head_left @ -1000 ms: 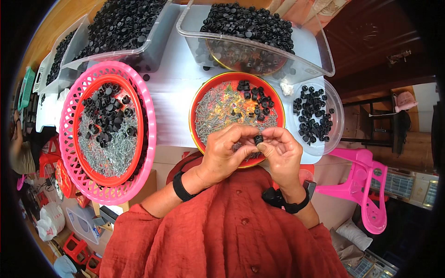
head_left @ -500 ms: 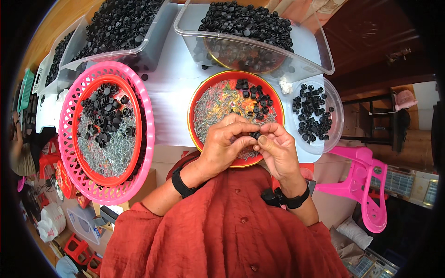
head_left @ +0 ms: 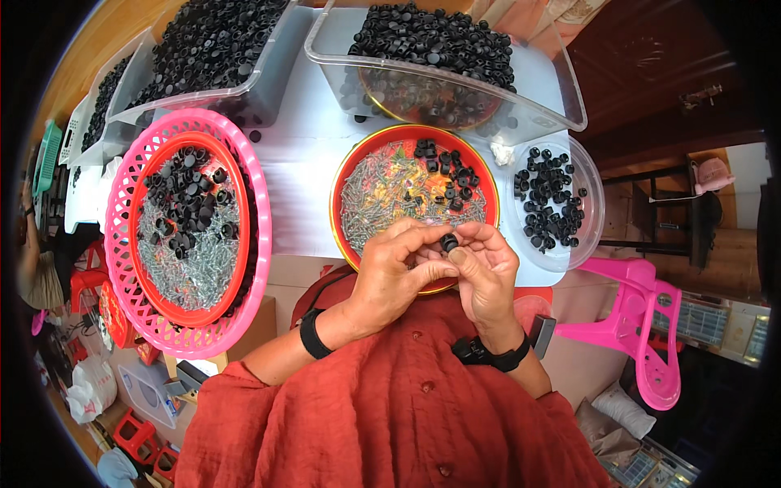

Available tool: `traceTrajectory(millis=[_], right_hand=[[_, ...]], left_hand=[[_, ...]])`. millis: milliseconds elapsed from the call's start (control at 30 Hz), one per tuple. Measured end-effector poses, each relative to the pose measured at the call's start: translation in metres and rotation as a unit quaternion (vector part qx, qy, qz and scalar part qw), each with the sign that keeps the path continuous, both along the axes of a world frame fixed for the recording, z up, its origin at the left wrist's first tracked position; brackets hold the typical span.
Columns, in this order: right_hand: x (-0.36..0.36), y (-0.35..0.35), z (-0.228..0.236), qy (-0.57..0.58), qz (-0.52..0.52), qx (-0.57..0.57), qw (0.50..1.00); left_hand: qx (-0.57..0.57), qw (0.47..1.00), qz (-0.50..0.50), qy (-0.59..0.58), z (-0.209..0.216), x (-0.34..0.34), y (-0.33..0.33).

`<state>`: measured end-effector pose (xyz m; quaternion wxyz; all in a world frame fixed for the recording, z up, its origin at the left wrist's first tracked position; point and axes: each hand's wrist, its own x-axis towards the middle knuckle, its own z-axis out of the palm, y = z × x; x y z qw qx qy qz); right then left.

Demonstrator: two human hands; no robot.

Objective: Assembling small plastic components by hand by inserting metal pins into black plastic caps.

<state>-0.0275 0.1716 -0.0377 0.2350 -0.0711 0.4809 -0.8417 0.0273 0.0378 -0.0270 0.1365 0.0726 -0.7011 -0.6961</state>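
- Left hand (head_left: 394, 272) and right hand (head_left: 486, 272) meet over the near edge of a round red tray, fingertips close together.
- Right grip: closed, thumb and forefinger pinching a small black part (head_left: 449, 242).
- Left grip: fingers curled, tips at the same part; cannot tell whether they pinch it or only steady it.
- Position of the black part: between the two sets of fingertips, raised above the red tray (head_left: 491, 195), which has a gold edge.
- Tray contents: thin grey screws (head_left: 366, 203) spread over a patterned base; loose black pieces (head_left: 464, 179) grouped toward the far right.
- Just right of the tray: clear round tub (head_left: 598, 203) holding more black fittings (head_left: 553, 199).
- Left of the tray: pink lattice basket (head_left: 199, 346) with a red dish (head_left: 191, 318) set inside; dish holds black caps (head_left: 187, 191) at the far end, grey fasteners (head_left: 183, 276) at the near end.
- Behind the tray, on the white-covered table (head_left: 301, 179): clear box (head_left: 541, 110) of black pieces; a second clear container (head_left: 281, 81), similarly filled, stands to its left.
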Motion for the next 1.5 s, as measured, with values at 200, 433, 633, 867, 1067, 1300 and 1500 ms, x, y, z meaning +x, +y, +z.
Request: traceTrajectory(millis=[200,433,633,867,1067,1300,1500], right_hand=[[0.007,-0.001,0.002,0.101,-0.007,-0.002,0.995],[0.007,-0.001,-0.001,0.080,-0.009,-0.029,0.996],[0.010,0.004,0.009,0.104,-0.014,0.080,0.991],[-0.004,0.013,0.006,0.216,-0.057,0.199,0.954],[-0.044,0.020,0.009,0.322,-0.069,0.383,0.863],[-0.072,-0.003,0.003,0.586,0.016,0.437,0.682],[-0.075,-0.013,-0.007,0.607,0.043,0.440,0.660]], left_hand=[[-0.026,0.998,-0.009,0.059,0.004,0.005,0.000],[-0.019,0.997,-0.026,0.064,-0.001,0.002,-0.003],[0.089,0.995,-0.030,0.016,-0.006,-0.002,-0.004],[0.174,0.984,0.037,0.007,0.014,-0.008,-0.017],[0.081,0.990,0.092,0.070,0.051,-0.057,-0.028],[-0.303,0.902,0.262,0.161,0.076,-0.115,-0.053],[-0.492,0.822,0.277,0.074,0.073,-0.131,-0.061]])
